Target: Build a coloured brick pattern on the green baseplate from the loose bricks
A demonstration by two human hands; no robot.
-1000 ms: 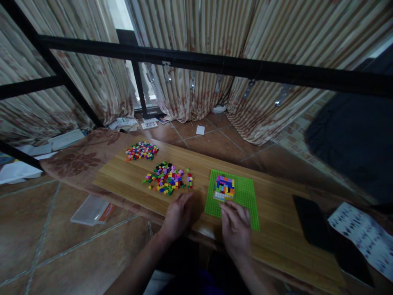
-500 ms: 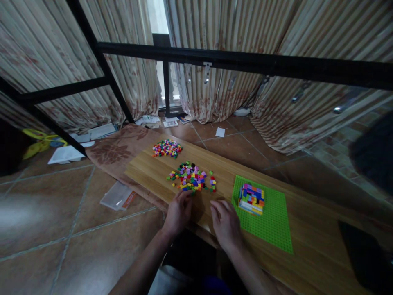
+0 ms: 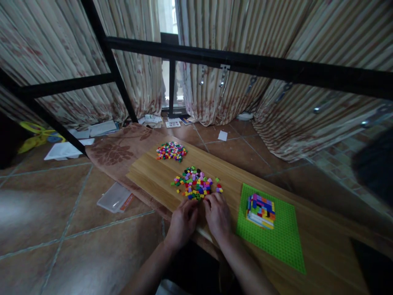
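My left hand [image 3: 184,217] is at the near edge of a loose pile of coloured bricks [image 3: 196,182], its fingers curled together; whatever they pinch is too small to make out. Close beside it, my right hand [image 3: 217,211] has its fingertips pressed together at the pile's near right side, and anything between them is hidden. To the right lies a green baseplate [image 3: 276,250], bearing a layered block of multicoloured bricks [image 3: 260,211]. Farther back on the wooden table [image 3: 147,170] is a second pile of smaller bricks [image 3: 172,151].
A brown patterned cloth [image 3: 113,149] hangs past the table's left end. On the tiled floor lie a clear plastic box [image 3: 114,197] and a white tray [image 3: 61,150]. A black metal frame [image 3: 190,52] crosses in front of striped curtains. A dark object [image 3: 373,262] sits at the right.
My right hand has moved left and forward to the pile, close to my left hand. The view has shifted a little, so the baseplate appears lower and farther right.
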